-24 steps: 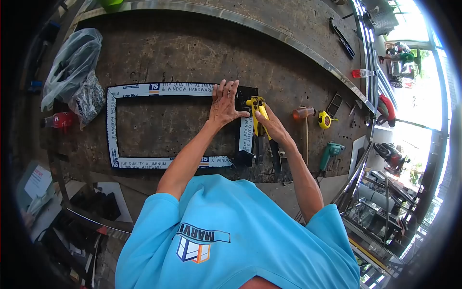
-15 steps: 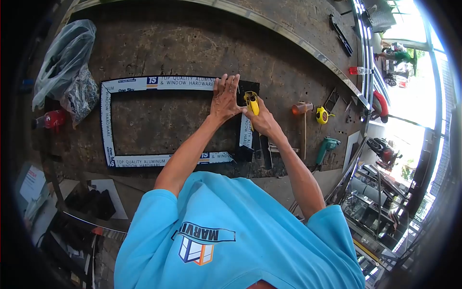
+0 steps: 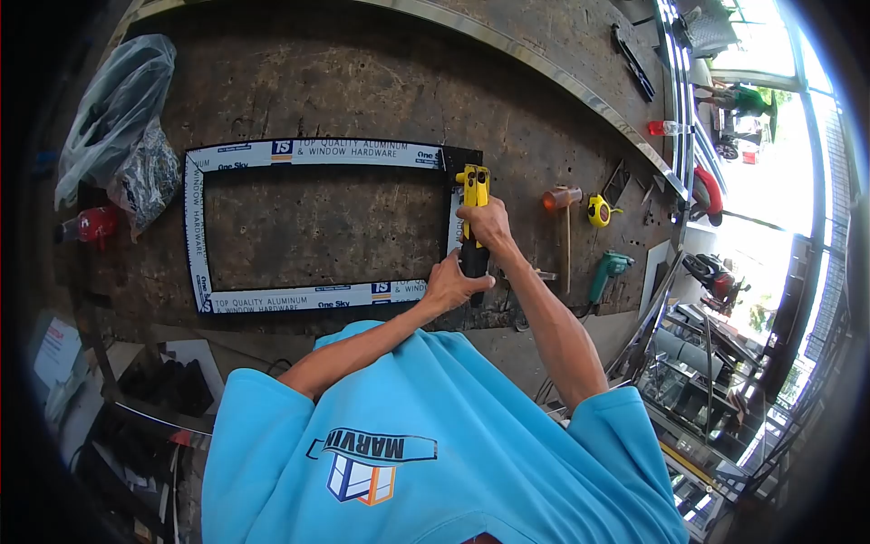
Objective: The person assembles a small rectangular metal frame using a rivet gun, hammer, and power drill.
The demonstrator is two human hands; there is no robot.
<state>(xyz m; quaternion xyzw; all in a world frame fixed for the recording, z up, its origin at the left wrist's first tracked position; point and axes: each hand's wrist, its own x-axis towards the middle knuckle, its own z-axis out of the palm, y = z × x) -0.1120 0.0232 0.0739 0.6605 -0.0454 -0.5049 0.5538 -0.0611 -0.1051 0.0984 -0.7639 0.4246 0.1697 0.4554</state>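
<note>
A rectangular frame (image 3: 335, 155) with printed protective film lies flat on the workbench. At its top right corner sits a dark piece (image 3: 465, 161), partly behind a yellow-and-black hand tool (image 3: 477, 188) that looks like a hand riveter. My right hand (image 3: 489, 222) is closed round the yellow part of the tool, its head toward that corner. Below, my left hand (image 3: 450, 285) is closed about the tool's black lower end, beside the frame's right bar. The tool's tip and its contact with the frame are hidden.
On the right of the workbench (image 3: 335, 227) lie a mallet (image 3: 564, 199), a yellow tape measure (image 3: 599, 210) and a green power drill (image 3: 609, 272). A plastic bag (image 3: 122, 95) and red bottle (image 3: 98, 223) are at left. A long metal bar (image 3: 535, 68) crosses the far side.
My left hand has left the frame's top right corner and come down to the tool's lower end. The tool has turned, showing more of its yellow body and black lower part.
</note>
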